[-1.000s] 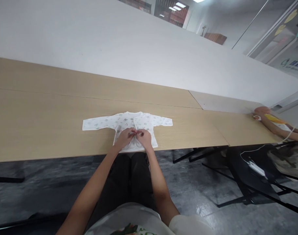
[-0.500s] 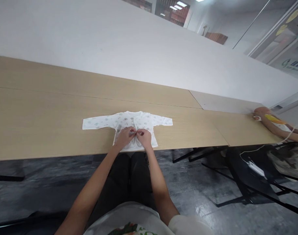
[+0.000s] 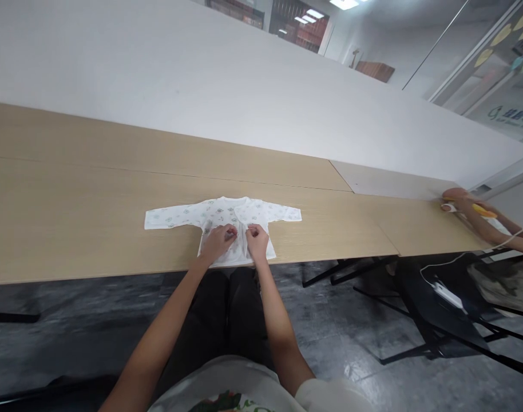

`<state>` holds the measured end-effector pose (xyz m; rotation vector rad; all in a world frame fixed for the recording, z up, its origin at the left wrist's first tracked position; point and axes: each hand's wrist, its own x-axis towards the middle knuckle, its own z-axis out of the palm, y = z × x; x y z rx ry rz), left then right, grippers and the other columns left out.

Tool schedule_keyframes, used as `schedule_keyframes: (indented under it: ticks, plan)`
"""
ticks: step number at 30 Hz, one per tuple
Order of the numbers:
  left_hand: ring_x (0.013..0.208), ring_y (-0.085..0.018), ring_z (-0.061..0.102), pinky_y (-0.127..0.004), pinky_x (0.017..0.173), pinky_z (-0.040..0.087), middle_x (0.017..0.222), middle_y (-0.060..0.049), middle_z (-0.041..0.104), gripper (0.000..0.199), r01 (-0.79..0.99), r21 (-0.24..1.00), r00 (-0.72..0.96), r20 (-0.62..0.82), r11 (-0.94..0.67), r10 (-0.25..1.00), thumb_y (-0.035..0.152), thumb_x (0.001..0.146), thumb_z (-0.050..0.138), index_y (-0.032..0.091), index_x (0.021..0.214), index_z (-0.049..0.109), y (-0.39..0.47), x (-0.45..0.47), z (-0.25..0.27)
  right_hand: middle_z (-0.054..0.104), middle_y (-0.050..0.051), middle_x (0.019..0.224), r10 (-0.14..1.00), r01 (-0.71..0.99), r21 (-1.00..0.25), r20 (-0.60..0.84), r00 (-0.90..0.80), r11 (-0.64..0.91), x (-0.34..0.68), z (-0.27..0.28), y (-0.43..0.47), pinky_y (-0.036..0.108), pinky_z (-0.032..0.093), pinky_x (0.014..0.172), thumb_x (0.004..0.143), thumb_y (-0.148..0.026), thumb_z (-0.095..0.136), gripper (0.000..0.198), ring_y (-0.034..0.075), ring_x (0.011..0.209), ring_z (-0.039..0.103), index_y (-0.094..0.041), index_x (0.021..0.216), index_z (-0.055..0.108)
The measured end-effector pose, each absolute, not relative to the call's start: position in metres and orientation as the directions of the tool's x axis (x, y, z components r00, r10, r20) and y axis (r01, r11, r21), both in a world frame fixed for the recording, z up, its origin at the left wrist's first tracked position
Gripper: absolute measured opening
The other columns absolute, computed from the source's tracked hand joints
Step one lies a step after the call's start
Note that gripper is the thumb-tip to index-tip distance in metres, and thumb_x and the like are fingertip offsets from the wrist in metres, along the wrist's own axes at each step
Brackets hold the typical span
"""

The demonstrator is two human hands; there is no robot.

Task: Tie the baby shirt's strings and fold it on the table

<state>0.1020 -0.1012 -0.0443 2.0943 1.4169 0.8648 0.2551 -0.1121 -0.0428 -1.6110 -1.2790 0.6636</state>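
Observation:
A small white baby shirt (image 3: 218,213) with a scattered print lies spread on the table, its sleeves stretched to both sides. On the lower front, my left hand (image 3: 217,242) is closed, thumb and fingers pinching the cloth on the left of the front opening. My right hand (image 3: 257,242) pinches the edge of the right front panel, which is drawn a little aside. A narrow gap parts the two hands. My fingers hide the exact spots they grip.
The wooden table (image 3: 94,217) runs along a white partition (image 3: 201,86). At the far right, another person's arms (image 3: 480,220) rest by a yellow and white object. Below them stand black folding chairs (image 3: 428,303), one bearing a white power strip (image 3: 449,296) with a cable.
My hands, together at the middle of the shirt before, have drawn apart. The right hand has moved slightly right with the panel edge, and the front has parted between them.

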Motion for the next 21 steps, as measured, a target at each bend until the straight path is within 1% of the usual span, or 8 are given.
schedule_keyframes:
  ticks: [3, 5, 8, 11, 14, 16, 18, 21]
  plan:
    - [0.094, -0.022, 0.065, -0.038, 0.093, 0.047, 0.093, -0.006, 0.073, 0.021, 0.626, 0.688, 0.257, 0.261, -0.366, 0.931, 0.033, 0.084, 0.053, 0.021, 0.096, 0.064, -0.102, 0.103, -0.047, 0.068, 0.002, 0.075, 0.923, 0.402, -0.915, 0.136, 0.360, -0.022, 0.257, -0.045, -0.113, 0.025, 0.050, 0.073, 0.078, -0.018, 0.047, 0.027, 0.016, 0.071, 0.063, -0.016, 0.096, 0.067]
    - [0.094, -0.022, 0.065, -0.038, 0.093, 0.048, 0.093, -0.007, 0.073, 0.027, 0.616, 0.698, 0.251, 0.265, -0.365, 0.931, 0.037, 0.085, 0.052, 0.021, 0.101, 0.066, -0.100, 0.103, -0.049, 0.070, 0.004, 0.081, 0.928, 0.413, -0.911, 0.145, 0.342, -0.010, 0.259, -0.044, -0.112, 0.026, 0.051, 0.076, 0.077, -0.017, 0.047, 0.027, 0.016, 0.074, 0.063, -0.016, 0.095, 0.067]
    - [0.091, -0.022, 0.067, -0.034, 0.087, 0.050, 0.096, -0.007, 0.073, 0.033, 0.610, 0.727, 0.257, 0.195, -0.315, 0.947, 0.038, 0.086, 0.049, 0.019, 0.105, 0.068, -0.087, 0.102, -0.047, 0.072, 0.006, 0.094, 0.939, 0.486, -0.874, 0.174, 0.298, 0.008, 0.264, -0.039, -0.104, 0.027, 0.050, 0.081, 0.076, -0.016, 0.050, 0.025, 0.016, 0.078, 0.064, -0.017, 0.093, 0.068]
    - [0.095, -0.023, 0.067, -0.033, 0.087, 0.050, 0.103, -0.009, 0.074, 0.036, 0.681, 0.702, 0.192, 0.103, -0.208, 0.976, 0.028, 0.084, 0.046, 0.018, 0.108, 0.070, -0.062, 0.101, -0.041, 0.072, 0.006, 0.096, 0.946, 0.597, -0.802, 0.205, 0.249, 0.017, 0.268, -0.026, -0.080, 0.027, 0.049, 0.084, 0.081, -0.018, 0.051, 0.020, 0.017, 0.085, 0.065, -0.018, 0.092, 0.069]
    - [0.101, -0.026, 0.066, -0.034, 0.092, 0.048, 0.107, -0.013, 0.073, 0.037, 0.763, 0.636, 0.098, 0.070, -0.120, 0.993, 0.018, 0.078, 0.046, 0.015, 0.104, 0.072, -0.033, 0.104, -0.035, 0.073, 0.005, 0.092, 0.981, 0.713, -0.701, 0.154, 0.120, 0.022, 0.262, -0.015, -0.045, 0.025, 0.048, 0.082, 0.086, -0.021, 0.053, 0.018, 0.018, 0.089, 0.066, -0.019, 0.090, 0.070]
    - [0.101, -0.028, 0.066, -0.035, 0.092, 0.048, 0.106, -0.014, 0.073, 0.037, 0.773, 0.626, 0.082, 0.057, -0.100, 0.995, 0.015, 0.075, 0.047, 0.014, 0.102, 0.073, -0.017, 0.108, -0.033, 0.073, 0.005, 0.093, 0.996, 0.778, -0.627, 0.083, 0.019, 0.037, 0.253, -0.012, -0.023, 0.026, 0.048, 0.080, 0.088, -0.024, 0.056, 0.016, 0.019, 0.090, 0.066, -0.020, 0.091, 0.071]
    - [0.100, -0.028, 0.066, -0.034, 0.090, 0.048, 0.106, -0.014, 0.074, 0.038, 0.770, 0.631, 0.089, 0.042, -0.096, 0.995, 0.013, 0.074, 0.047, 0.014, 0.101, 0.074, -0.005, 0.110, -0.032, 0.073, 0.008, 0.100, 0.997, 0.829, -0.554, 0.020, -0.075, 0.074, 0.243, -0.012, -0.007, 0.027, 0.049, 0.080, 0.087, -0.028, 0.062, 0.015, 0.020, 0.093, 0.066, -0.019, 0.094, 0.070]
    - [0.099, -0.025, 0.067, -0.031, 0.089, 0.049, 0.106, -0.012, 0.074, 0.041, 0.760, 0.640, 0.119, 0.033, -0.112, 0.992, 0.010, 0.073, 0.045, 0.015, 0.101, 0.074, 0.003, 0.112, -0.035, 0.070, 0.013, 0.110, 0.991, 0.863, -0.492, -0.007, -0.133, 0.113, 0.235, -0.014, 0.005, 0.028, 0.050, 0.079, 0.086, -0.032, 0.065, 0.023, 0.023, 0.097, 0.065, -0.016, 0.100, 0.069]
